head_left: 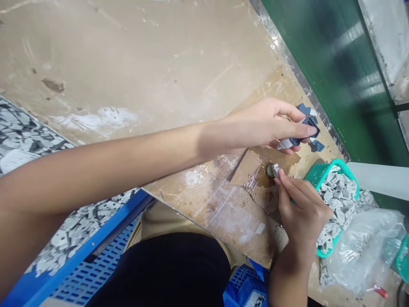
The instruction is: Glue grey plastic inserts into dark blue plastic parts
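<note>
My left hand (287, 125) is closed around dark grey plastic parts (302, 134), with a pale piece sticking out below its fingers. More dark grey parts (316, 146) lie on the table just past its fingertips. Nearer to me, my right hand (298, 200) pinches a small light grey piece (275, 169) between thumb and fingertips. That piece is at a small round dark-rimmed spot (270, 171) on the worn cardboard covering the table.
A green basket (354, 177) of grey and white pieces stands right of my right hand, beside a clear plastic bag (364, 251). A blue crate (105, 247) is at lower left, near many pieces. A green panel (338, 64) borders the table (143, 55).
</note>
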`<action>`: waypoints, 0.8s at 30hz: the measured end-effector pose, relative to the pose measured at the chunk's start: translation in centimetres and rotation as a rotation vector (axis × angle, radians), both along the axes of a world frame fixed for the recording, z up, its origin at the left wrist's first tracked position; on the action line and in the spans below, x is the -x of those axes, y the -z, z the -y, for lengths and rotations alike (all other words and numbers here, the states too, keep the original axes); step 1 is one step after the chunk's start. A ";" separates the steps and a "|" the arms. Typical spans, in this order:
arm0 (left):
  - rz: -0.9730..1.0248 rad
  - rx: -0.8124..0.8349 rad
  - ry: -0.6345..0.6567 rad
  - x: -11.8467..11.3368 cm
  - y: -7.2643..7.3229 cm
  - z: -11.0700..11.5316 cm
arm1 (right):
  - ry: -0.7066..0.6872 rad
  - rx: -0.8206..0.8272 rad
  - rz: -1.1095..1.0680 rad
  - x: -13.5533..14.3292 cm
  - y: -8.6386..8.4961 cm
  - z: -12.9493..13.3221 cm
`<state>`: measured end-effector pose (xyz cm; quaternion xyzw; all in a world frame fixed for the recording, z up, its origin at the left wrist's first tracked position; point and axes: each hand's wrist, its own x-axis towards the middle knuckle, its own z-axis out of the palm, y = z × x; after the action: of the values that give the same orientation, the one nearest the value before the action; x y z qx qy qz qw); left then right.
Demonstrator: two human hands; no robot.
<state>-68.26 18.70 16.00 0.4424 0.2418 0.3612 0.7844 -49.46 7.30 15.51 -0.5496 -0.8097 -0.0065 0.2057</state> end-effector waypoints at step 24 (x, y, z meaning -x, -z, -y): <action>0.165 0.429 0.067 -0.4 0.0 0.1 | 0.035 0.016 -0.200 -0.3 -0.1 0.3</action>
<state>-67.91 18.59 15.97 0.2421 0.2332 0.3102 0.8893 -49.20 7.05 15.60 -0.5631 -0.7755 0.0515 0.2809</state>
